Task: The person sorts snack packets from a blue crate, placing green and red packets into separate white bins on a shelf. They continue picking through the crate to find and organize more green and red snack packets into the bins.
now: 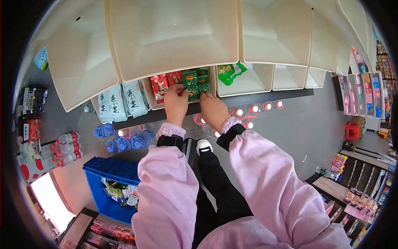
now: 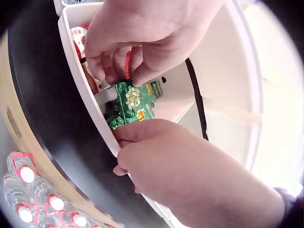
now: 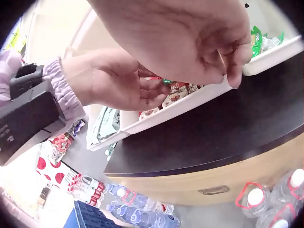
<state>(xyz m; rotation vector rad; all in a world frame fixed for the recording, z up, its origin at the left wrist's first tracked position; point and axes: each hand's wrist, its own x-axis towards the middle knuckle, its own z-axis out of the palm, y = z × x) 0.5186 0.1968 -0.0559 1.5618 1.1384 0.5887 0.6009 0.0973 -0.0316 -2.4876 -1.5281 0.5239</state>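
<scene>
In the head view, green packets stand in a white bin beside red packets. My left hand reaches in from the left; its thumb and fingers pinch the upper edge of a green packet, seen in the left wrist view. My right hand is at the bin's front rim, fingers curled at the near end of the green packets, fingertips partly hidden. The right wrist view shows the left palm turned up over the packets and the right hand bent over the rim.
Pale blue packets fill the bin to the left, and a green bag lies in the bin to the right. Large empty bins overhang from above. Bottles and a blue crate stand on the floor.
</scene>
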